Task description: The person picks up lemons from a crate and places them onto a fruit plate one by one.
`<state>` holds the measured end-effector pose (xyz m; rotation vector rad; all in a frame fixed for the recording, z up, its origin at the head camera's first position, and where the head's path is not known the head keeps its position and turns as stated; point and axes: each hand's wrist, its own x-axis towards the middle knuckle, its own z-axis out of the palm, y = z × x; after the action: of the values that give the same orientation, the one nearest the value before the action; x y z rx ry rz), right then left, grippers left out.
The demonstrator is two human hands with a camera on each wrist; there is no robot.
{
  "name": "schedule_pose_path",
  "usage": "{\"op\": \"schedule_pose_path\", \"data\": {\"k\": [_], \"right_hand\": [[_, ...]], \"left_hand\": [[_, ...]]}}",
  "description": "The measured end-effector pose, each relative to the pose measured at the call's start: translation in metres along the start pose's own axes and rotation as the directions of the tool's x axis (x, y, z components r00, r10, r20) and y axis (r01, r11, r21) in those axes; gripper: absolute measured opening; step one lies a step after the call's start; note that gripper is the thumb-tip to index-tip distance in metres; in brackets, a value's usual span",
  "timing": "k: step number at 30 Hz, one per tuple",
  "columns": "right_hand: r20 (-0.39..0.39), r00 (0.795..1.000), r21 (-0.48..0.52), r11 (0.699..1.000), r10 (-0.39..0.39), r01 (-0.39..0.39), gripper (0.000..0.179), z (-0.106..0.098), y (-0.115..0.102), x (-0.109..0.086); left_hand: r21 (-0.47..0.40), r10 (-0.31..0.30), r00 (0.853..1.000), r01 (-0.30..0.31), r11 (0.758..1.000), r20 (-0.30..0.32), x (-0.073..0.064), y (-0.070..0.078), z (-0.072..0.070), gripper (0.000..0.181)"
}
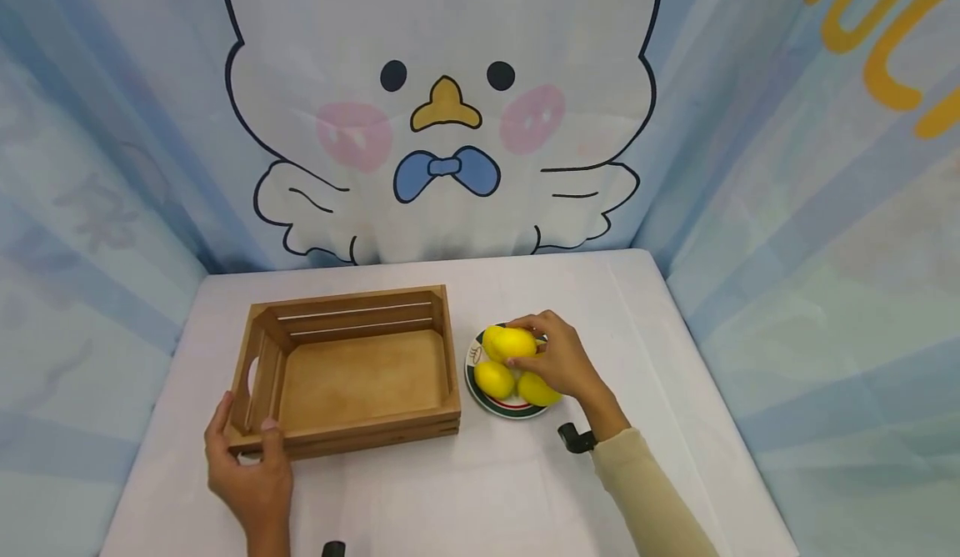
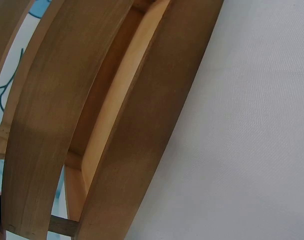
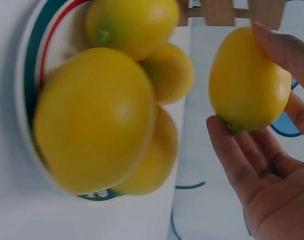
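Note:
The right hand [image 1: 558, 357] pinches a yellow lemon [image 1: 516, 343] between thumb and fingers, above a round plate [image 1: 510, 413]. In the right wrist view, this lemon [image 3: 249, 80] is clear of the plate, its green tip downward by the fingers. Several more lemons [image 3: 94, 120] lie on the plate, which has a dark green rim and red ring. With thumb and fingers about its near left corner, the left hand [image 1: 251, 478] grips a slatted wooden crate [image 1: 375, 436]. Only the crate's slats [image 2: 142, 120] fill most of the left wrist view, and the left hand is nearly hidden there.
Crate and plate stand side by side on a white-covered table [image 1: 480, 499], the plate to the right. Behind the table hangs a curtain [image 1: 442, 223] with a cartoon bird; pale blue curtains close both sides. A dark wrist mount [image 1: 576, 439] sits at the right wrist.

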<state>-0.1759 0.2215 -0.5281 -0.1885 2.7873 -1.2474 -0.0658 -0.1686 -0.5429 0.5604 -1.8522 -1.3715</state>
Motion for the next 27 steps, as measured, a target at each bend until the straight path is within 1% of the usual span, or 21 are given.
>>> {"op": "schedule_pose_path", "data": {"k": [3,8,15,19,22,23,27], "right_hand": [[-0.023,0.999,-0.056,0.998,0.031,-0.033,0.053,0.006,0.006,-0.005],[-0.039,0.998,-0.139,0.989,0.041,-0.046,0.055,0.016,0.012,-0.01],[-0.049,0.997,-0.21,0.976,0.053,-0.063,0.056,0.021,0.014,-0.013],[-0.055,0.997,-0.232,0.97,0.061,-0.072,0.056,0.022,0.014,-0.013],[-0.057,0.997,-0.234,0.97,0.059,-0.071,0.058,0.024,0.013,-0.011],[-0.058,0.997,-0.233,0.97,0.056,-0.069,0.059,0.024,0.013,-0.01],[-0.067,0.997,-0.241,0.969,0.043,-0.058,0.061,0.025,0.01,-0.01]], "left_hand": [[0.008,-0.006,1.0,0.005,1.0,0.009,0.001,0.003,-0.001,0.059],[0.01,0.002,1.0,-0.002,1.0,0.013,0.001,0.009,-0.001,0.058],[0.004,-0.01,1.0,0.01,1.0,0.018,0.001,0.006,0.0,0.058],[0.011,-0.002,1.0,0.002,1.0,0.031,0.005,-0.006,0.0,0.059],[0.042,0.005,0.999,-0.007,0.999,0.043,0.01,-0.024,-0.002,0.062],[0.058,0.006,0.999,-0.009,0.998,0.045,0.011,-0.027,-0.004,0.063],[0.135,0.01,0.999,-0.014,0.991,0.031,0.011,-0.031,-0.01,0.063]]}}
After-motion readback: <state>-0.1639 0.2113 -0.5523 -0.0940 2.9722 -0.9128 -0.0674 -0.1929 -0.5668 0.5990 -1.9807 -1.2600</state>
